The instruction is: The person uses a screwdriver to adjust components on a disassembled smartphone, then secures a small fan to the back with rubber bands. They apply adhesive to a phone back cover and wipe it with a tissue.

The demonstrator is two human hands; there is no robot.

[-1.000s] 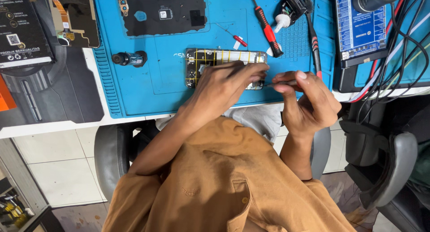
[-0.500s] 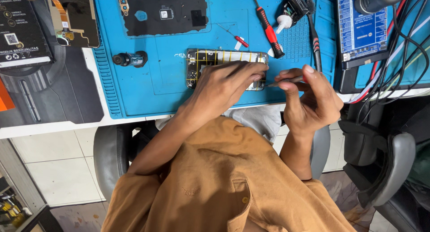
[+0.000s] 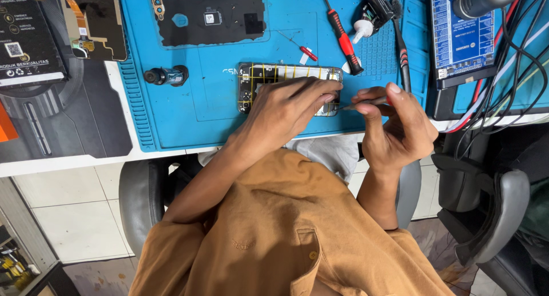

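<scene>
Right hand (image 3: 400, 127) shifted closer; tweezers (image 3: 351, 105) tip now at opened phone (image 3: 269, 76) edge.
</scene>
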